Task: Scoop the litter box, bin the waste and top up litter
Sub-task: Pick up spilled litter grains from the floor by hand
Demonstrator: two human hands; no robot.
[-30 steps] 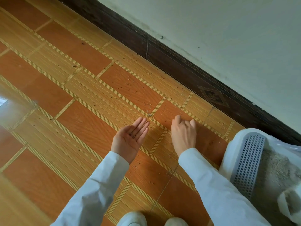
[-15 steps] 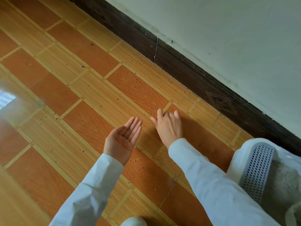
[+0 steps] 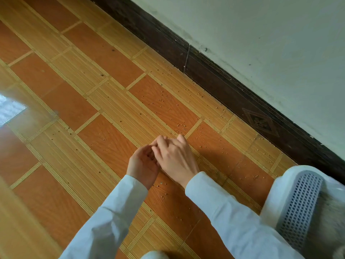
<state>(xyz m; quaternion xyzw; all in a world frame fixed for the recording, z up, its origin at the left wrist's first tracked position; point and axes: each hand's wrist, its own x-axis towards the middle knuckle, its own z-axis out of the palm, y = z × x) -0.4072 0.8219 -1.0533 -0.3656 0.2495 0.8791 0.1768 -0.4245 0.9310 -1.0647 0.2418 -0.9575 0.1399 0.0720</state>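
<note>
Hands meet low over the floor [image 3: 93,101] — left hand [image 3: 142,165] cupped with a few litter grains [image 3: 152,158], right hand [image 3: 175,156] fingers curled into it; litter box [image 3: 298,208] off right.

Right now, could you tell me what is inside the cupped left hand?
A few small dark litter grains show in the palm of the left hand. The right hand lies over its fingers, so the rest of the palm is hidden.

I can read no text, label, brand or number anywhere; the dark skirting board [image 3: 260,120] carries only a diamond ornament.
</note>
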